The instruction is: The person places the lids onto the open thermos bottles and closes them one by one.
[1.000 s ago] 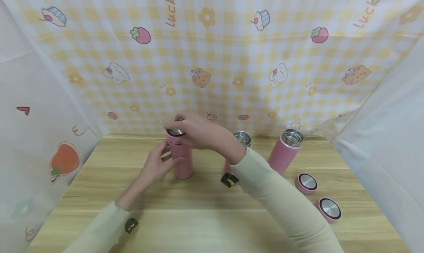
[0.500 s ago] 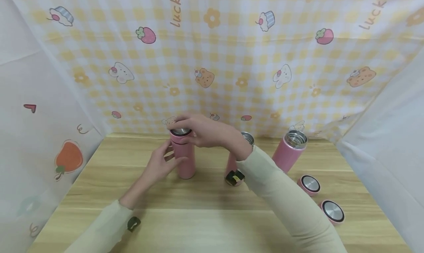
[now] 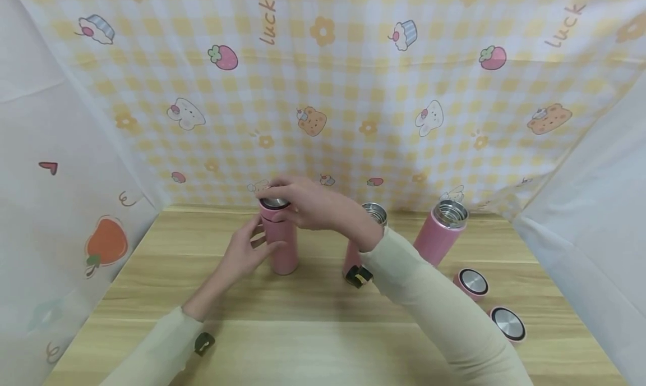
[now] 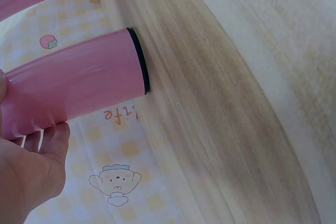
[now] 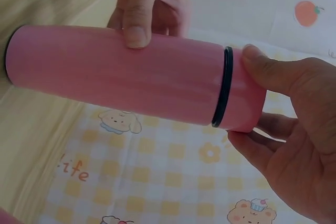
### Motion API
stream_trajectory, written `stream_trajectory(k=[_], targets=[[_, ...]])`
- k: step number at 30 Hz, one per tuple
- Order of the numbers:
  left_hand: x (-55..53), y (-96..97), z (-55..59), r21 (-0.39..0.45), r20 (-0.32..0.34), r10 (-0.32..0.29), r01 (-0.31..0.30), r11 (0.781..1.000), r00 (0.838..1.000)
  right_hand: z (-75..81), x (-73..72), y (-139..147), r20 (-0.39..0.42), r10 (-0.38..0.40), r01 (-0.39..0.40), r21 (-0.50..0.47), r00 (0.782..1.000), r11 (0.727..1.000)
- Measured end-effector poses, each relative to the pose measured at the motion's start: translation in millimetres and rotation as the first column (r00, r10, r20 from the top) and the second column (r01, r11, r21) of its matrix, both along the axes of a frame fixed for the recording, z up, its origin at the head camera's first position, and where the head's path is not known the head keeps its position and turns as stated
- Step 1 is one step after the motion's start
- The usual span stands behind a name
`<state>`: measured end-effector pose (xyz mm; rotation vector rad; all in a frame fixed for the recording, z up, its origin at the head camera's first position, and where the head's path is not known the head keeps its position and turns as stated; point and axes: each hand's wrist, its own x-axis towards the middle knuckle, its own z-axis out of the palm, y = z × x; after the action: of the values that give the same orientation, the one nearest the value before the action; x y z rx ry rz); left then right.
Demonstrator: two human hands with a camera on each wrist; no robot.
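Note:
A pink thermos bottle (image 3: 284, 251) stands upright at the left of the table, its pink lid (image 5: 247, 95) on top with a dark ring below it. My left hand (image 3: 244, 251) grips the bottle's body from the left, thumb across the front; in the left wrist view its fingers (image 4: 55, 140) curl behind the pink wall. From above, my right hand (image 3: 310, 203) holds the lid, thumb and fingers around its sides. Some of the lid's steel top is covered by that hand.
Two lidless pink bottles stand to the right: one (image 3: 353, 251) partly behind my right wrist, another (image 3: 438, 234) farther right. Two loose pink lids, one (image 3: 471, 283) behind the other (image 3: 508, 323), lie near the right edge. A checked cloth (image 3: 353, 94) hangs behind the wooden table (image 3: 272, 347).
The view has shifted slightly. Both hands stay on the bottle and its lid; the fingers of the right hand have moved a little around the lid.

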<state>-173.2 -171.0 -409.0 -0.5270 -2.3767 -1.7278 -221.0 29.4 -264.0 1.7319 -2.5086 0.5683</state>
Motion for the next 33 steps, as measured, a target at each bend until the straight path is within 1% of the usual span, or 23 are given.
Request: stream_trajectory(k=[3, 6, 8, 10, 12, 14, 16, 19, 21, 22, 24, 27, 33], targets=[[-0.3, -0.2, -0.1, 0.000, -0.012, -0.005, 0.005, 1.000, 1.000, -1.7, 2.6, -1, -0.076, -0.017, 0.017, -0.005, 0.997, 1.000], [0.2, -1.1, -0.7, 0.000, -0.019, -0.005, 0.005, 1.000, 1.000, -3.6, 5.8, -2, -0.149, -0.029, 0.027, -0.017, 0.988, 0.999], [0.3, -1.7, -1.0, -0.002, -0.018, -0.006, 0.006, 1.000, 1.000, -4.6, 7.3, -2, -0.180, -0.034, 0.029, -0.027, 0.983, 0.999], [0.3, -2.0, -0.9, -0.001, -0.013, -0.006, 0.006, 1.000, 1.000, -4.8, 7.8, -2, -0.190, -0.032, 0.027, -0.030, 0.981, 0.999], [0.1, -2.2, -1.0, -0.001, -0.007, -0.009, 0.009, 1.000, 1.000, -4.5, 6.4, -1, -0.176, -0.022, 0.019, -0.020, 0.984, 1.000], [-0.2, -2.1, -1.1, -0.002, -0.003, -0.012, 0.012, 1.000, 1.000, -3.6, 2.9, 0, -0.143, 0.019, -0.020, -0.009, 0.990, 1.000], [-0.3, -1.8, -0.7, 0.005, -0.003, -0.017, 0.017, 1.000, 1.000, -2.1, -1.7, 3, -0.070, 0.064, -0.063, 0.010, 0.995, 0.998], [0.0, -0.6, 0.2, 0.011, -0.004, -0.017, 0.017, 1.000, 1.000, 0.4, -7.6, 6, 0.045, 0.114, -0.115, 0.022, 0.992, 0.993], [0.2, 0.2, 1.0, 0.016, -0.003, -0.014, 0.014, 1.000, 1.000, 1.6, -9.6, 8, 0.097, 0.116, -0.119, 0.027, 0.989, 0.993], [0.2, 0.4, 0.9, 0.016, -0.001, -0.010, 0.010, 1.000, 1.000, 2.1, -9.9, 8, 0.109, 0.114, -0.117, 0.022, 0.988, 0.993], [0.3, 0.9, 1.3, 0.014, 0.003, -0.006, 0.006, 1.000, 1.000, 2.0, -10.4, 8, 0.113, 0.106, -0.108, 0.019, 0.988, 0.994], [-0.2, 0.7, 0.5, 0.015, 0.005, -0.004, 0.004, 1.000, 1.000, 1.4, -9.7, 6, 0.092, 0.097, -0.098, 0.010, 0.991, 0.995], [-0.7, -0.3, -2.0, 0.010, 0.000, 0.000, 0.000, 1.000, 1.000, -0.7, -6.8, 1, -0.012, 0.085, -0.085, -0.014, 0.996, 0.996]])
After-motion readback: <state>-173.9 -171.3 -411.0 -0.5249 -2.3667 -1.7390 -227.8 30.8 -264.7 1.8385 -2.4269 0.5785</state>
